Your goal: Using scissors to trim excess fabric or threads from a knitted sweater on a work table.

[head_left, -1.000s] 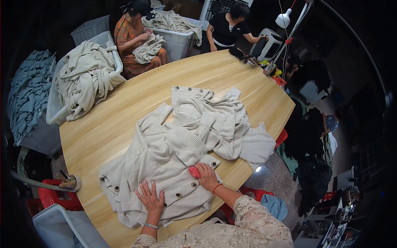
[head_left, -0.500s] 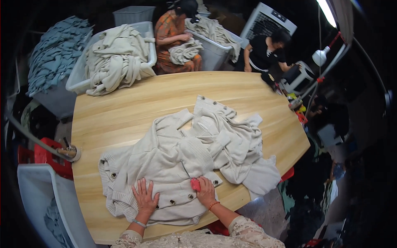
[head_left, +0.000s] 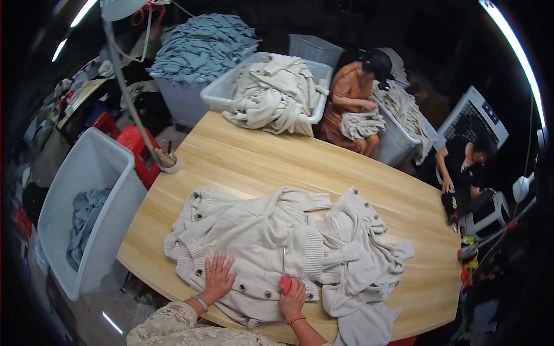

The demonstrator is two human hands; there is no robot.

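A cream knitted cardigan [head_left: 248, 228] with dark buttons and ribbed edges is spread on the table in front of me. My left hand [head_left: 217, 279] lies flat on its near left part, fingers spread, close to the button band. At the near edge of the cardigan, my right hand [head_left: 293, 301] is closed round a tool with a red handle and thin metal shaft [head_left: 285, 282]. The shaft points away from me over the knit; its exact kind is unclear. More cream knitwear [head_left: 360, 271], bunched and with buttons, lies to the right, touching the cardigan.
The wooden table [head_left: 259, 155] fills the middle. A bin of cream knits [head_left: 216, 104] overlaps its far edge, beside blue-grey knits [head_left: 202, 49]. Left stand a white bin [head_left: 130, 155] and red stool [head_left: 138, 153]. Two people [head_left: 352, 86] sit beyond the table; a metal pole [head_left: 130, 86] rises at left.
The view has turned left, so the table and clothes sit farther right and the left bin shows more fully. Both hands remain on the cardigan, the right still gripping the red-handled tool.
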